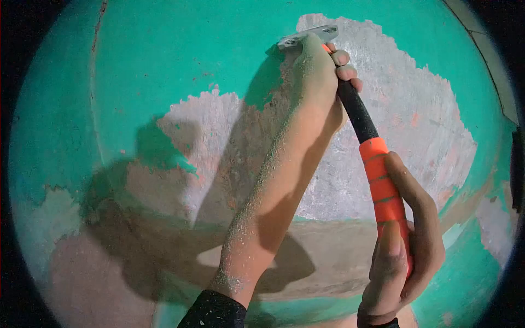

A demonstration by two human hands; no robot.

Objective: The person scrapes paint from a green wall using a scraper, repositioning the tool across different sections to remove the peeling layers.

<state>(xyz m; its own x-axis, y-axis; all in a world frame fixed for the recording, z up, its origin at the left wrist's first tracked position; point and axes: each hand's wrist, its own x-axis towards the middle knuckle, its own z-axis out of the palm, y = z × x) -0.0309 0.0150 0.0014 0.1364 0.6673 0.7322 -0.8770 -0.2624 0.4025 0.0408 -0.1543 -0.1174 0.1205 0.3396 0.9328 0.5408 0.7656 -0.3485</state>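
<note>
A long-handled wall scraper (358, 112) slants across the view, its metal blade head (308, 37) up against the wall at the border of green paint and bare grey patch. My left hand (317, 71) wraps round the black shaft just below the head, with its fingers curled on the far side. Paint dust and flakes cover this hand and forearm. Lower down, my right hand (404, 246) grips the orange handle, thumb on the front and a finger stretched along its side. The blade's edge is partly hidden by my left hand.
Green paint (180, 44) covers the wall's upper part. A large scraped grey area (383, 180) spreads behind the tool. Below runs a brownish band (328, 257). A thin vertical crack (94, 82) marks the left side, and my shadow falls on the wall at left.
</note>
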